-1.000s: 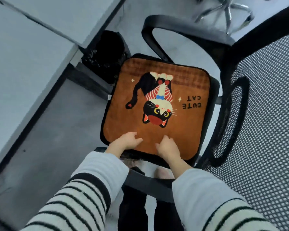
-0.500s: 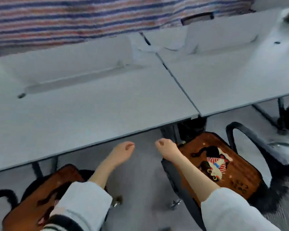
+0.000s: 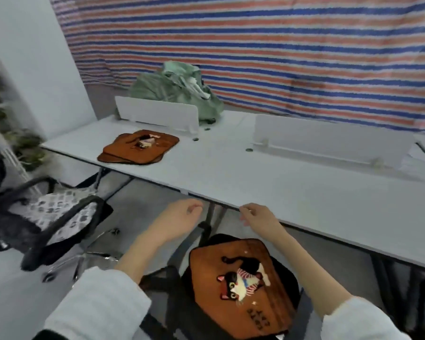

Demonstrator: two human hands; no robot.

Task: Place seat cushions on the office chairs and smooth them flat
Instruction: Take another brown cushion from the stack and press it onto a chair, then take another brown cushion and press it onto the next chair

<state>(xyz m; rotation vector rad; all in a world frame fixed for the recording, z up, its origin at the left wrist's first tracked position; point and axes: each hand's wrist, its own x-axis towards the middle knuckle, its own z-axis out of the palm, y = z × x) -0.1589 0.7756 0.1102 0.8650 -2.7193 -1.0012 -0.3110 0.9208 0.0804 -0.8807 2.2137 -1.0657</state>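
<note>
Below the near edge of the white worktop point(image 3: 292, 192), a brown seat cushion point(image 3: 241, 285) with a cartoon cat lies flat on the seat of a black office chair point(image 3: 172, 285). Both hands hover above the floor, between this chair and the worktop edge, and they hold nothing. The left hand point(image 3: 179, 218) has its fingers loosely curled and is relaxed. The right hand point(image 3: 260, 217) is also loose, with fingers bent a little, close to the worktop edge; I cannot tell if it touches the edge. Near the far left corner of the worktop, a small stack of brown cushions point(image 3: 138, 148) of the same kind lies flat. Behind this stack a low white divider panel point(image 3: 157, 115) stands upright, and a green bag point(image 3: 174, 92) sits behind the panel. To the left, on the floor, a second office chair point(image 3: 57, 217) with a patterned seat carries no cushion. A striped tarp point(image 3: 255, 45) covers the back wall.
</note>
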